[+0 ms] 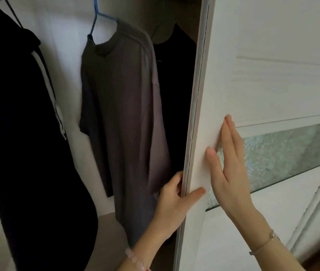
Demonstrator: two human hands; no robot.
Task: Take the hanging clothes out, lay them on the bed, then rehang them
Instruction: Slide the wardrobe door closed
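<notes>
Inside the wardrobe a grey-brown T-shirt (pixel 124 106) hangs on a blue hanger (pixel 96 18). A dark hooded garment with white drawstrings (pixel 24 133) hangs at the left, and a black garment (pixel 176 90) hangs behind the T-shirt, partly hidden by the door. My left hand (pixel 174 200) grips the edge of the white sliding door (pixel 253 75), fingers inside, thumb on the front. My right hand (pixel 227 163) lies flat on the door's face, fingers straight and holding nothing.
The door carries a band of patterned frosted glass (pixel 284 153) to the right of my right hand. A white door frame or second panel (pixel 315 212) runs down the lower right. The wardrobe's pale back wall (pixel 65 55) shows between the garments.
</notes>
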